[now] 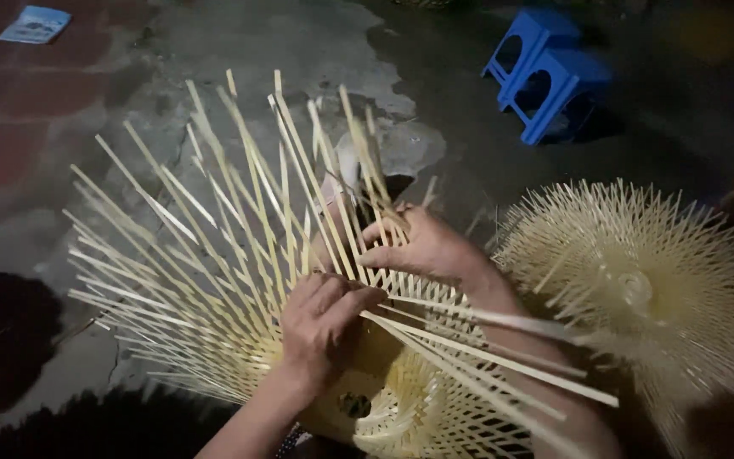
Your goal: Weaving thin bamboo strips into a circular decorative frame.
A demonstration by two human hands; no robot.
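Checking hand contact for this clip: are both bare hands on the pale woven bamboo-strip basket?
Yes, the left hand and the right hand both grip strips of the pale woven bamboo-strip basket near its woven centre.

Two bare hands are seen, with no gloves and no rings. The left hand (320, 319) is shown near the lower centre of the frame, the right hand (422, 248) a little above and to the right of it. Both forearms are uncovered as far as they are seen; no sleeve is reached. Near the bottom edge, by the left forearm, a small patterned piece is glimpsed, too unclear to be identified.
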